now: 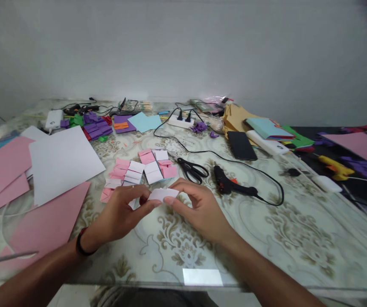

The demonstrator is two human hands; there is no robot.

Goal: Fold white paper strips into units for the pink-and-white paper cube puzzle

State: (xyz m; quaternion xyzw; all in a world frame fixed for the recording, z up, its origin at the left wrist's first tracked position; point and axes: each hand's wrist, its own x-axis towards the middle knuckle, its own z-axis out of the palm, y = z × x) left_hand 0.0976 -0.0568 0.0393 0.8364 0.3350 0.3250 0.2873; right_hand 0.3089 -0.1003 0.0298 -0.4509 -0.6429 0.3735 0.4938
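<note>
Between my two hands is a small folded piece of white paper (161, 195), held just above the patterned tabletop. My left hand (122, 211) pinches its left end between thumb and fingers. On its right end, my right hand (199, 207) closes with thumb and fingertips. Right behind my hands lie several folded pink and white paper pieces (153, 172), partly hidden by my left hand. Black-handled scissors (192, 169) rest just beyond my right hand, and a black glue gun (233, 183) lies to their right.
White sheets (63, 160) and pink sheets (47, 221) cover the left side. A black cable runs from a white power strip (181, 121) to the glue gun. Farther right are a black phone (241, 146), coloured paper (269, 128) and a yellow glue gun (336, 167).
</note>
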